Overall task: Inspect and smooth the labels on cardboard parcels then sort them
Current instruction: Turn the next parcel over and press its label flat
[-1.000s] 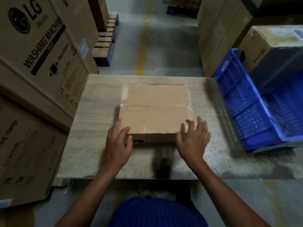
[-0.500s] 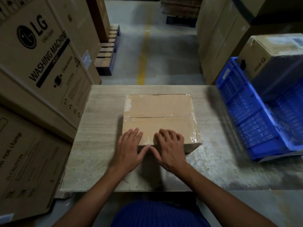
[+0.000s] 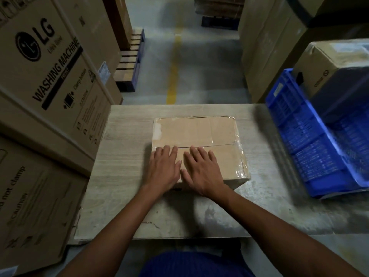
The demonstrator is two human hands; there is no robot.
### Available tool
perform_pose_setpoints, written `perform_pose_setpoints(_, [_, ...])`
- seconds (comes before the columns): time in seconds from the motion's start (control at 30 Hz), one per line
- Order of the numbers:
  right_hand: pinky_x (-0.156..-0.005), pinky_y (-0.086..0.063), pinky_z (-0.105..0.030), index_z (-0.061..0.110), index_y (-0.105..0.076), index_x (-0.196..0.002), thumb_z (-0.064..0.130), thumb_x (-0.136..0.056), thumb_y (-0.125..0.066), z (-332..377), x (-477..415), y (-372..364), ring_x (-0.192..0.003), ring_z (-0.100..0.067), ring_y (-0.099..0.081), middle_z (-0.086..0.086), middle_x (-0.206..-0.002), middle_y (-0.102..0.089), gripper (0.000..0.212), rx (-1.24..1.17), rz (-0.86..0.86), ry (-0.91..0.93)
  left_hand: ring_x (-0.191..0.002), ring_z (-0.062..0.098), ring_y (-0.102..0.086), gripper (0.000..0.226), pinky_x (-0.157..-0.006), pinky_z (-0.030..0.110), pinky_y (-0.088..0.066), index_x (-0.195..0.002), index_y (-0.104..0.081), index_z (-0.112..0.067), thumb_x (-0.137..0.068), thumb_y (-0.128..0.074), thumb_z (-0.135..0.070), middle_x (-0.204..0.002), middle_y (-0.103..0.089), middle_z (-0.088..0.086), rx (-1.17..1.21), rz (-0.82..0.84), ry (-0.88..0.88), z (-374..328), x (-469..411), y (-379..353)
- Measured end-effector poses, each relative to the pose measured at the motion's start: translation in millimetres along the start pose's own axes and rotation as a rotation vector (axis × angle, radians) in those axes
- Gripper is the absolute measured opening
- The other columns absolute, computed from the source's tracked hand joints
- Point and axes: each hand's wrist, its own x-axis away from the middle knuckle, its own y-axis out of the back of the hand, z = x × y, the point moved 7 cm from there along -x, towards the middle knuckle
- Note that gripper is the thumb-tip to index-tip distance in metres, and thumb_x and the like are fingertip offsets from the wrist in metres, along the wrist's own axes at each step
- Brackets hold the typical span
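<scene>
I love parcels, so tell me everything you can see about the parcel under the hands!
The parcel is a flat, squarish box of brown cardboard, wrapped in shiny clear tape that wrinkles along its right edge. A seam runs across its top, with a pale patch at the far left corner. It lies flat on the table. The left hand and right hand rest side by side on its near half, fingers straight.

Dim light, blurred edges, wide-angle distortion.
</scene>
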Motion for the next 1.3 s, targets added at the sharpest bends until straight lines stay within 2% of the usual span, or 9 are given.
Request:
perform_pose_setpoints(0.07, [-0.095, -0.041, -0.051, 0.017, -0.057, -0.120, 0.058, -0.094, -0.034, 0, -10, 11, -0.116, -0.031, -0.051, -0.009, -0.129, -0.057, 0.054, 0.035, -0.019, 0.034, -0.111, 0.030, -0.049, 0.039, -0.093, 0.042, -0.040, -0.127, -0.060, -0.016, -0.097, -0.048, -0.038, -0.121, -0.054, 0.011, 0.046, -0.022, 0.043, -2, -13, 7])
perform_pose_setpoints(0.13, [-0.088, -0.043, -0.051, 0.019, -0.058, -0.113, 0.060, -0.094, -0.035, -1, -21, 20, -0.105, -0.030, -0.052, -0.008, -0.117, -0.057, 0.050, 0.076, -0.029, 0.049, -0.128, 0.033, -0.042, 0.029, -0.103, 0.042, -0.037, -0.117, -0.060, -0.015, -0.097, -0.050, -0.033, -0.134, -0.048, 0.014, 0.158, -0.033, 0.088, 0, -18, 6])
perform_pose_setpoints(0.3, [-0.081, -0.042, -0.045, 0.021, -0.056, -0.111, 0.061, -0.094, -0.037, -4, -23, 14, -0.097, -0.026, -0.048, -0.006, -0.112, -0.055, 0.048, 0.071, -0.097, 0.023, -0.155, 0.025, 0.002, 0.047, -0.123, 0.038, -0.002, -0.146, -0.040, -0.015, -0.104, -0.039, -0.037, -0.167, -0.010, 0.013, 0.253, 0.013, 0.139, 7, -21, -6])
perform_pose_setpoints(0.4, [-0.081, -0.041, -0.044, 0.023, -0.056, -0.113, 0.061, -0.095, -0.037, -8, -22, 14, -0.098, -0.025, -0.048, -0.005, -0.114, -0.055, 0.046, 0.046, -0.127, 0.023, -0.155, 0.024, 0.003, 0.061, -0.123, 0.039, 0.002, -0.159, -0.017, -0.016, -0.105, -0.030, -0.043, -0.168, -0.005, 0.010, 0.185, 0.058, 0.155, 4, -24, -6])
perform_pose_setpoints(0.6, [-0.090, -0.042, -0.042, 0.024, -0.059, -0.120, 0.051, -0.092, -0.047, -22, -21, 17, -0.111, -0.024, -0.050, -0.001, -0.126, -0.056, 0.040, -0.178, -0.120, -0.005, -0.154, 0.034, -0.002, 0.067, -0.123, 0.048, 0.000, -0.158, -0.018, -0.018, -0.103, -0.019, -0.055, -0.166, -0.010, 0.017, 0.073, 0.101, 0.236, -9, -28, -5])
perform_pose_setpoints(0.8, [-0.098, -0.041, -0.046, 0.021, -0.063, -0.109, 0.046, -0.089, -0.046, -74, 12, 29, -0.118, -0.025, -0.055, -0.004, -0.123, -0.060, 0.036, -0.065, -0.249, -0.192, -0.155, 0.024, -0.003, 0.055, -0.124, 0.043, -0.003, -0.157, -0.027, -0.023, -0.106, -0.026, -0.044, -0.168, -0.008, 0.008, 0.144, 0.127, -0.077, -67, -28, -16])
perform_pose_setpoints(1.03, [-0.113, -0.032, -0.051, 0.016, -0.054, -0.141, 0.050, -0.096, -0.024, -79, 18, 17, -0.143, -0.030, -0.041, -0.009, -0.151, -0.048, 0.063, -0.061, 0.000, -0.141, -0.152, 0.030, -0.017, 0.054, -0.123, 0.044, -0.015, -0.149, -0.042, -0.013, -0.104, -0.033, -0.039, -0.164, -0.024, 0.012, 0.088, 0.127, -0.032, -83, -38, -19])
perform_pose_setpoints(1.17, [-0.107, -0.036, -0.043, 0.018, -0.062, -0.128, 0.039, -0.100, -0.045, -96, 10, 44, -0.134, -0.026, -0.048, -0.007, -0.143, -0.055, 0.039, -0.076, -0.071, -0.189, -0.147, 0.033, -0.031, 0.061, -0.119, 0.047, -0.024, -0.143, -0.051, -0.012, -0.098, -0.019, -0.036, -0.157, -0.039, 0.013, 0.144, 0.055, -0.160, -101, -39, -15])
perform_pose_setpoints(1.3, [-0.119, -0.028, -0.052, 0.014, -0.033, -0.155, 0.042, -0.103, -0.025, -117, 10, 23, -0.155, -0.033, -0.011, -0.018, -0.165, -0.021, 0.060, -0.098, 0.044, -0.303, -0.153, 0.027, -0.016, 0.076, -0.121, 0.047, -0.014, -0.155, -0.032, -0.018, -0.089, -0.004, -0.042, -0.165, -0.022, 0.005, 0.145, 0.142, -0.321, -127, -40, -18])
